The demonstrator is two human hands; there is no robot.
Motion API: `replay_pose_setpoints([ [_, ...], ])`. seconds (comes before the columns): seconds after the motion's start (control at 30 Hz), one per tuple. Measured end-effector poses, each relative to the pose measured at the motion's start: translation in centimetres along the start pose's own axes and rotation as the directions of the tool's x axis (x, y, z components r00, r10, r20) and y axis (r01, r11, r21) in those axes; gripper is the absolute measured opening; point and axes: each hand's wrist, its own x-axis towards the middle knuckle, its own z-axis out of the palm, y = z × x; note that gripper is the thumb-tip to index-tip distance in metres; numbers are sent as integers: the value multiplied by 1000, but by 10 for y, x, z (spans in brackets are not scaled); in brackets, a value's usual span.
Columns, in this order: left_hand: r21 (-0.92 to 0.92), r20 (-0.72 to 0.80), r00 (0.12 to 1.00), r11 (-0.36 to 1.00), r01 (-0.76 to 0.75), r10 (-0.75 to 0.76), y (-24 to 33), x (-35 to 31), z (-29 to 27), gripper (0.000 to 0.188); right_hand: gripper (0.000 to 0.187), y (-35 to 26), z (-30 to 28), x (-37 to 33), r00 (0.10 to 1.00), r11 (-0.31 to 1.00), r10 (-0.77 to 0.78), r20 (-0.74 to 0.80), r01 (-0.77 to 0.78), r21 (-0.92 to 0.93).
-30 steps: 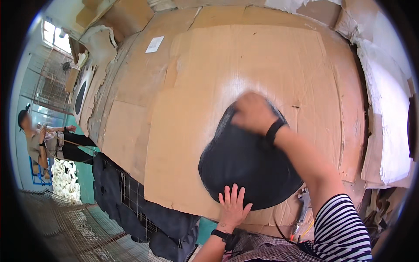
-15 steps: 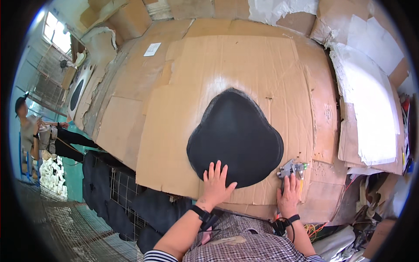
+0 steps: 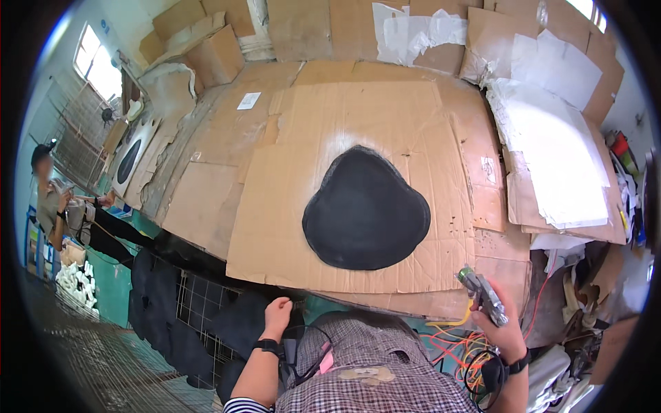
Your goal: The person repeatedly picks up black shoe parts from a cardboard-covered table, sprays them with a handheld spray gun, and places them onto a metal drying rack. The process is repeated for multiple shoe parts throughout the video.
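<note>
A black, rounded three-lobed pad (image 3: 366,210) lies flat on the cardboard-covered table (image 3: 275,227), its narrow lobe pointing to the far side. My right hand (image 3: 506,330) is wrapped round a metal spray gun (image 3: 485,296) with a green-tipped nozzle end, beyond the table's front right corner. A yellow hose (image 3: 451,322) runs close by it. Just off the front edge, my left hand (image 3: 277,316) is closed, its fingers curled in. Whether anything is inside them is hidden. Dark sheet-like pieces (image 3: 237,323) hang on a wire rack beside and below it.
White paper (image 3: 558,165) on cardboard covers a surface to the right. Orange and yellow hoses (image 3: 461,351) tangle below the right corner. At the far left stands another person (image 3: 51,199), near a pile of white pieces (image 3: 77,286). Cardboard panels (image 3: 296,31) line the back.
My left hand has left the pad, drawn back off the table and closed. My right hand has picked the spray gun up from the cardboard and moved right and nearer. The view has shifted.
</note>
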Motion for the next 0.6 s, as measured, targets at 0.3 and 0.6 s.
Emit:
replay_pose_setpoints([
  [0.3,-310,24,844,799,516,-536,-59,-45,-45,17,59,-45,-10,-67,992,986,40,116,-58,157],
  [0.6,-261,-139,898,890,373,-417,-85,-14,-139,15,57,-70,-19,-94,997,986,20,74,-32,163],
])
